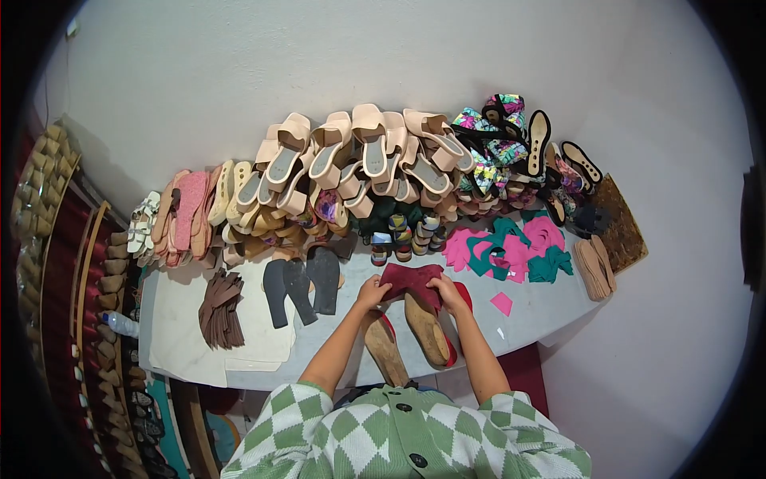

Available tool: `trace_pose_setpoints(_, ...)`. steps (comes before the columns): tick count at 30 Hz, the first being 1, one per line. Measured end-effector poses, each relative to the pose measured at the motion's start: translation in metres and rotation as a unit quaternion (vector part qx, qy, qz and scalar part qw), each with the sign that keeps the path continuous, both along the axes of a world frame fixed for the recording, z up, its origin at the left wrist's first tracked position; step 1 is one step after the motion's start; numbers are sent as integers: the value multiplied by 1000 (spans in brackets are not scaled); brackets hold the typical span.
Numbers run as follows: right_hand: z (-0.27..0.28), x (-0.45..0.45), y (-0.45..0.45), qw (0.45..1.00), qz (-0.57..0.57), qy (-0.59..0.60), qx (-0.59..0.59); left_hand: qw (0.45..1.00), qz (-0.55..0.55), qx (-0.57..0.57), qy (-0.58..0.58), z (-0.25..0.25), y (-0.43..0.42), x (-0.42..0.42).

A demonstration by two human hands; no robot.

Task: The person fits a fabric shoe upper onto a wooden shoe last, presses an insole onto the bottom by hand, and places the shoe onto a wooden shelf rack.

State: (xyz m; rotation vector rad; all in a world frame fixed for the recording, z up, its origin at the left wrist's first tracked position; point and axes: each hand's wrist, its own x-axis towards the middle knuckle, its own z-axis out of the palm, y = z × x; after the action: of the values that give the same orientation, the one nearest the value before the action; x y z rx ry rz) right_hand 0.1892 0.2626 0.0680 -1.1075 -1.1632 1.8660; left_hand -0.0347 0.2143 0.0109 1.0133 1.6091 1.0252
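A dark red piece of material [412,281] is stretched between my two hands above the table's front part. My left hand [373,292] grips its left end, and my right hand [447,292] grips its right end. Just below the material lies a worn wooden shoe last [428,331] with red along its side. Another last [384,348], also edged in red, is to its left, near my left forearm. Dark grey sole-shaped pieces [299,289] lie left of my left hand.
Beige heeled sandals [373,148] are piled along the wall. Brown strips [222,310] lie at the left, pink and green pieces [511,249] at the right, beside stacked tan soles [594,267]. Racks of lasts [112,319] stand left of the table [527,331].
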Motion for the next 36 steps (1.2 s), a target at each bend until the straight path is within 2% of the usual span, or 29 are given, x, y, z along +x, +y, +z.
trace_pose_setpoints(4,10,2,0,999,-22,8,31,991,55,-8,-124,12,0,-5)
trace_pose_setpoints(7,35,2,-11,997,-15,-51,52,995,30,9,-100,38,-18,-22)
trace_pose_setpoints(9,32,0,-16,996,25,-69,57,994,5,-25,-103,51,-41,-34)
trace_pose_setpoints(13,16,-13,-36,993,99,-50,34,988,6,-67,-142,42,-97,-60)
trace_pose_setpoints(15,0,-22,-48,987,143,-61,45,978,64,-78,-180,55,-132,-55)
trace_pose_setpoints(16,-12,-26,-52,977,163,-117,71,972,94,-82,-199,60,-146,-53)
trace_pose_setpoints(19,-25,-41,-63,934,200,-257,146,971,76,-109,-201,38,-175,-60)
trace_pose_setpoints(22,-36,-54,-74,925,139,-280,215,970,81,-119,-196,26,-186,-60)
trace_pose_setpoints(25,-51,-59,-78,914,105,-332,207,969,112,-99,-194,19,-187,-52)
trace_pose_setpoints(29,-64,-59,-79,912,99,-335,215,971,127,-57,-196,-13,-186,-49)
trace_pose_setpoints(34,-19,-64,-92,851,113,-443,256,966,140,-68,-205,-21,-188,-44)
trace_pose_setpoints(36,-21,-66,-98,846,106,-445,274,968,142,-62,-197,-32,-189,-41)
